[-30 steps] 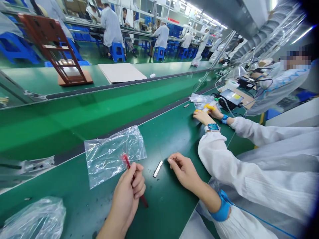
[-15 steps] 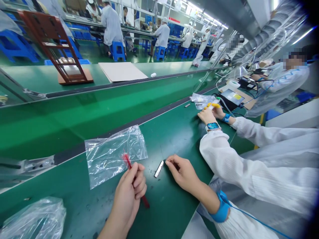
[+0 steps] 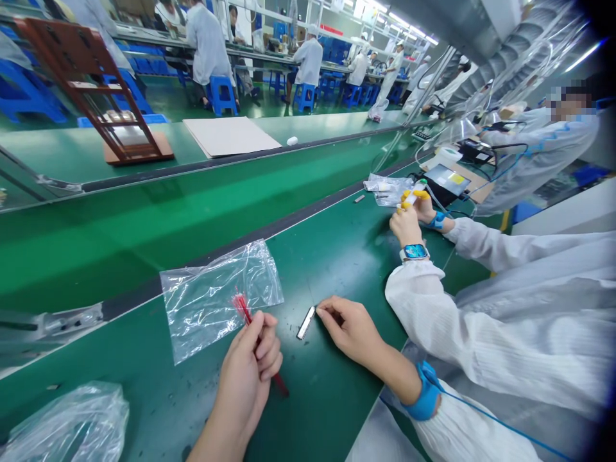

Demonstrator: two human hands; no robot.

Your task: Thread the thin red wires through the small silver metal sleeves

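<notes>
My left hand [image 3: 253,372] is closed around a thin bundle of red wires [image 3: 241,305], whose pale tips fan out above my fingers while the lower end shows beneath them. To its right, a small narrow strip [image 3: 305,323], dark with a whitish face, is slanted just above or on the green bench. My right hand [image 3: 351,327], with a blue strap at the wrist, has thumb and forefinger pinched at the strip's upper end. Behind my left hand lies a flat clear plastic bag [image 3: 206,308].
A crumpled clear bag [image 3: 72,423] lies at the lower left. On the right, a co-worker's hands [image 3: 409,218] in yellow finger covers work near another plastic bag [image 3: 387,187]. A raised ledge beyond the bench [image 3: 332,398] bears a brown stand [image 3: 120,122] and a pale board [image 3: 231,136].
The view has shifted slightly. My right fingertips now look closer to the strip's end. The co-worker's near hand has lifted and turned. My left hand keeps its grip on the red wires.
</notes>
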